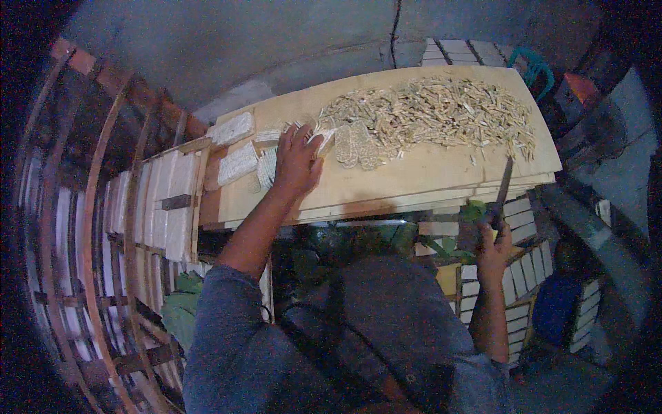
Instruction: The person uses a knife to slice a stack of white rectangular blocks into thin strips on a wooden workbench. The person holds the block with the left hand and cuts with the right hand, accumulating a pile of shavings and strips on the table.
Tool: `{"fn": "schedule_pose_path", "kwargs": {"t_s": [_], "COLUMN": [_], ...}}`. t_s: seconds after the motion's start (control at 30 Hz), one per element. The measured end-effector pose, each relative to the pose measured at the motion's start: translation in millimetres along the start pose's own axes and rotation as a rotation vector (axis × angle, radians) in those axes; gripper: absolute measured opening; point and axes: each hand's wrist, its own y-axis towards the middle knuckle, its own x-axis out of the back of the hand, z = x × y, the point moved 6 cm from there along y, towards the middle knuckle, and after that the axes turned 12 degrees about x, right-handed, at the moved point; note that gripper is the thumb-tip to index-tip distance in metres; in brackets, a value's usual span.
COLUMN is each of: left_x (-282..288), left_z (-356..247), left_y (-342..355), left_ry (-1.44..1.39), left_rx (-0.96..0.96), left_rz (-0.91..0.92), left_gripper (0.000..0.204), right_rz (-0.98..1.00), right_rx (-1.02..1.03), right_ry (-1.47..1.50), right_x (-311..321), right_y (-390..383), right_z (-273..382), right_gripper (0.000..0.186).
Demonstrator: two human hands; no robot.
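My left hand [298, 162] lies on the table with its fingers spread, over some pale ridged pieces partly hidden under it. Beside its thumb are flat oval pieces [356, 145] with a woven-looking surface. To its left sit two white blocks, one at the back [232, 129] and one nearer [236, 164]. In my right hand [493, 245], beyond the table's near right edge, is a knife [505, 185], its blade pointing up and away toward the tabletop. The fingers are wrapped round its handle. A green leaf-like thing [473, 210] shows next to that hand.
A heap of short, pale stick-like pieces [434, 114] covers the back right of the wooden tabletop [414, 176]. Racks with upright pale slabs [162, 200] stand at the left behind wooden bars [103, 159]. Trays of white blocks [524, 276] lie at the lower right, near a blue container [557, 309].
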Motion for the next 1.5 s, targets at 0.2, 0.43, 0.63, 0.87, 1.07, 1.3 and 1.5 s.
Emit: {"fn": "schedule_pose_path", "kwargs": {"t_s": [0.2,0.43,0.63,0.87,1.07,1.3,1.5], "left_x": [-6,-23,-13,-11,3,40,-15], "left_z": [-94,-116,-100,-86,-51,-82,-61], "left_y": [-10,27,21,27,13,-50,-93], "left_ry": [-0.145,-0.036,0.041,-0.156,-0.231,-0.349,-0.316], "left_rx": [0.163,0.432,0.355,0.481,0.492,0.426,0.31], "left_rz": [-0.04,-0.038,-0.069,-0.019,-0.146,-0.331,-0.307], "left_gripper": [0.08,0.078,0.056,0.045,0.051,0.044,0.042], "right_rz": [0.027,0.149,0.179,0.155,0.107,0.138,0.198], "right_rx": [-0.205,-0.101,-0.042,-0.098,-0.022,-0.008,0.036], "right_ry": [0.199,0.146,0.164,0.071,0.013,-0.113,-0.074], "right_x": [31,36,49,72,79,89,83], "right_y": [-5,-1,-9,-12,-13,-15,-10], "right_z": [-44,-62,-68,-81,-93,-103,-96], "right_gripper": [0.023,0.032,0.022,0.027,0.032,0.027,0.025]}}
